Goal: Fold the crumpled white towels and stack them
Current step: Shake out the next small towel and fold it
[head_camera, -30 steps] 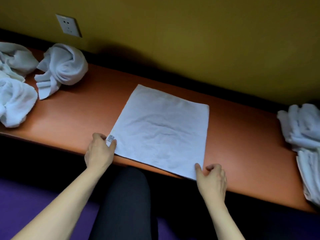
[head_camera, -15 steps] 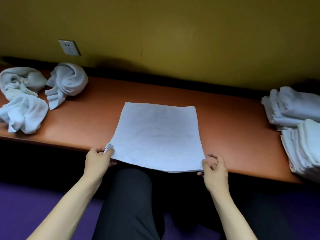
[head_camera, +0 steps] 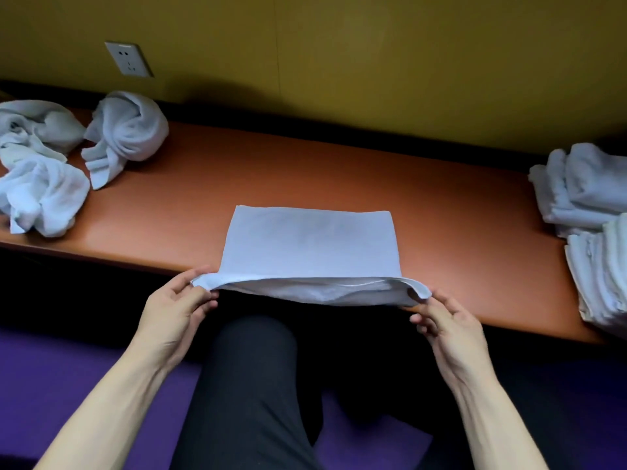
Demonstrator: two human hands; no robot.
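A flat white towel (head_camera: 310, 240) lies in the middle of the orange table (head_camera: 441, 212), its near edge lifted off the table's front edge. My left hand (head_camera: 176, 308) pinches the near left corner. The near right corner is pinched by my right hand (head_camera: 444, 318). The raised edge curls so that the towel's underside shows. Three crumpled white towels (head_camera: 125, 130) lie at the far left. At the right edge stands a stack of folded white towels (head_camera: 597, 273), with another folded pile (head_camera: 583, 184) behind it.
A yellow wall with a white socket (head_camera: 128, 58) runs behind the table. My dark-trousered knee (head_camera: 251, 374) is below the table's front edge, over a purple floor (head_camera: 51, 374). Bare table surface lies between the flat towel and both piles.
Both hands have lifted the towel's near corners off the table, and the near edge now curls upward. The camera view has also swung to face the table squarely.
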